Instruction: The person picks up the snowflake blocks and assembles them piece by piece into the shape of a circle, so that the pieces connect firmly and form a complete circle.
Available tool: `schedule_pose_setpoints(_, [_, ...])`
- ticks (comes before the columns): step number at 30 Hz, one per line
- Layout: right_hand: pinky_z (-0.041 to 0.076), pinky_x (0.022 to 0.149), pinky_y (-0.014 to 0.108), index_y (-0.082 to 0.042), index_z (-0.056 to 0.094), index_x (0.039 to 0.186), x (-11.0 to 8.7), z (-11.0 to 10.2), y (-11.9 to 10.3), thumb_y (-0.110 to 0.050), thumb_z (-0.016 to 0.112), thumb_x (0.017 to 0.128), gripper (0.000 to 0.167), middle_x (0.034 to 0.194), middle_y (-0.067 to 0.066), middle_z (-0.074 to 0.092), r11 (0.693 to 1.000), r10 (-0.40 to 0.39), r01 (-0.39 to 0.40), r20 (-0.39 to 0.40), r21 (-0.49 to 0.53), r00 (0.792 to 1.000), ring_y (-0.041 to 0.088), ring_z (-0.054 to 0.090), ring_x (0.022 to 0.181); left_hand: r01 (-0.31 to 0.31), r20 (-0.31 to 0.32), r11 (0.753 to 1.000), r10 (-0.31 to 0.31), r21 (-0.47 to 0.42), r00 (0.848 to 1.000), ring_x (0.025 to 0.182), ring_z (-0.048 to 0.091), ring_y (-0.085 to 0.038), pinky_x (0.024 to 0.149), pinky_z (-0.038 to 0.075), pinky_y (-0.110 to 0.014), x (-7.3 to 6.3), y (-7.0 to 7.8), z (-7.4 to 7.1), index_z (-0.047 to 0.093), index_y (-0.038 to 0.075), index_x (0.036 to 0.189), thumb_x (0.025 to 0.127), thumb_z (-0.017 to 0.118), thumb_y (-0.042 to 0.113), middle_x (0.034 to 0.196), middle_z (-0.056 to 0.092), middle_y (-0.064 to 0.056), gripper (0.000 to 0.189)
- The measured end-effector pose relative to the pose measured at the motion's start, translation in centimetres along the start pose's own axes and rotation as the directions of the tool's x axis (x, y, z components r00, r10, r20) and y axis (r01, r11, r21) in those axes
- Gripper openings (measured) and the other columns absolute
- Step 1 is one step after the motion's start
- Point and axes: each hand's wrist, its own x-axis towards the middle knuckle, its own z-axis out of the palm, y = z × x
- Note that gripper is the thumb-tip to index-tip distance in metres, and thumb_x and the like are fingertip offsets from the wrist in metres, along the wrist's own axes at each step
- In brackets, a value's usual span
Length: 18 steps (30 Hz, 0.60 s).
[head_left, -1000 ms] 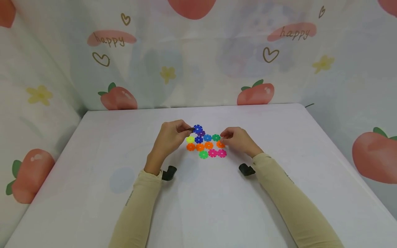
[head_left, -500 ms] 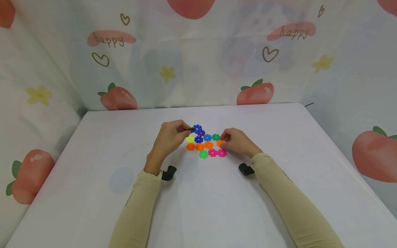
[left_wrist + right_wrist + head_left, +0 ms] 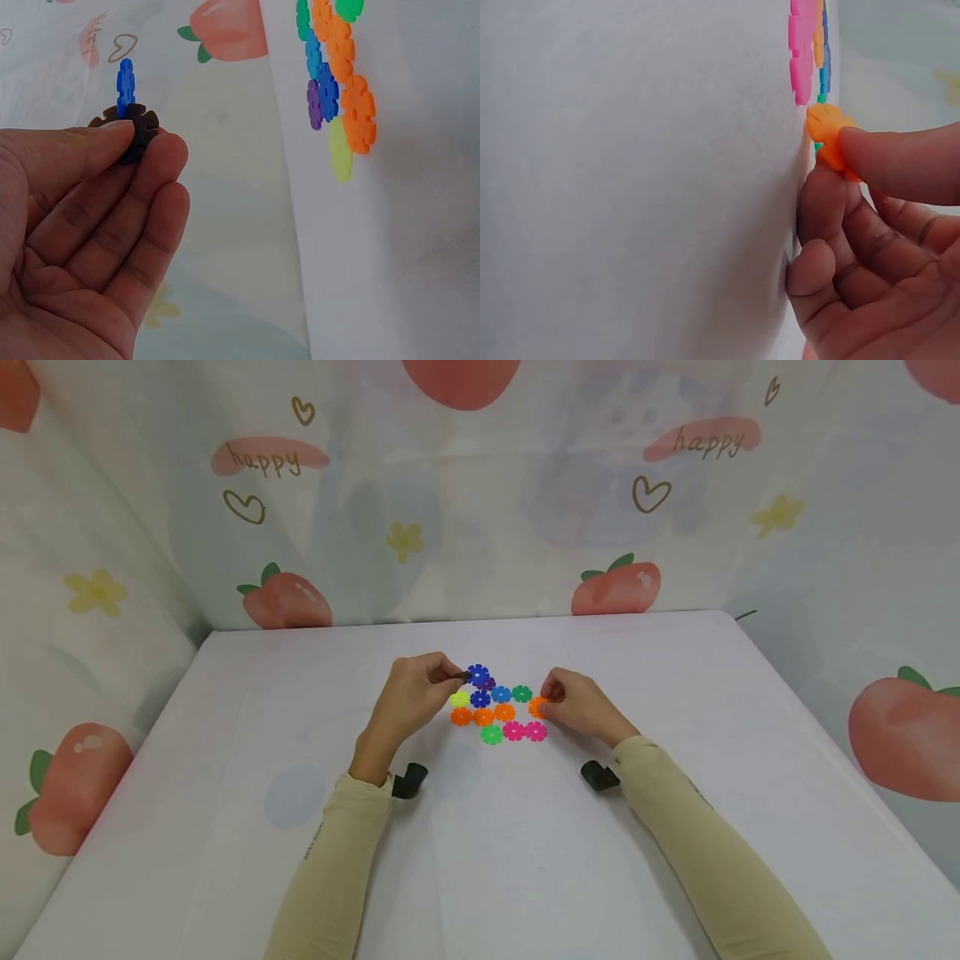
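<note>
My left hand (image 3: 412,689) pinches a black notched plastic disc (image 3: 142,139) between thumb and index finger. Slotted into that disc is a blue disc (image 3: 126,84), which stands out crosswise from its edge. My right hand (image 3: 581,702) pinches an orange disc (image 3: 825,129) between thumb and fingertips, at the right end of the orange row. Between the hands lie more flower-shaped discs on the table: a purple one (image 3: 490,684), a dark blue one (image 3: 480,699), a light blue one (image 3: 501,694), a green one (image 3: 522,693) and a yellow one (image 3: 460,699).
Several orange discs (image 3: 483,717) form a row on the white table (image 3: 480,860). Nearer to me lie a light green disc (image 3: 492,735) and two pink discs (image 3: 513,731). A patterned curtain (image 3: 480,485) stands behind the table and at its sides.
My right fingers have taken hold of the orange disc at the row's right end and drawn it slightly right. The left hand has stayed in place with the black and blue discs.
</note>
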Motion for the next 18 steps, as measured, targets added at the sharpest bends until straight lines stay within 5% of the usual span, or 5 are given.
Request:
schedule_pose_setpoints(7, [0.056, 0.088, 0.038, 0.003, 0.066, 0.118, -0.6, -0.6, -0.5, -0.002, 0.068, 0.1, 0.019, 0.105, 0.015, 0.067, 0.992, -0.009, 0.015, -0.054, 0.124, 0.999, 0.031, 0.063, 0.099, -0.004, 0.002, 1.0, 0.004, 0.005, 1.0, 0.087, 0.075, -0.023, 0.081, 0.062, -0.035, -0.1, 0.0, 0.1, 0.078, -0.002, 0.101, 0.099, 0.076, 0.001, 0.098, 0.079, -0.011, 0.003])
schedule_pose_setpoints(18, [0.058, 0.086, 0.043, 0.004, 0.066, 0.12, -0.9, -1.1, -2.7, -0.007, 0.068, 0.104, 0.019, 0.11, 0.019, 0.072, 0.925, -0.046, 0.074, -0.084, 0.374, 0.995, 0.036, 0.073, 0.095, -0.037, 0.017, 0.999, 0.036, 0.029, 0.999, 0.086, 0.074, -0.023, 0.08, 0.062, -0.034, 0.0, -0.1, 0.3, 0.077, -0.002, 0.101, 0.099, 0.076, 0.0, 0.097, 0.078, -0.011, 0.003])
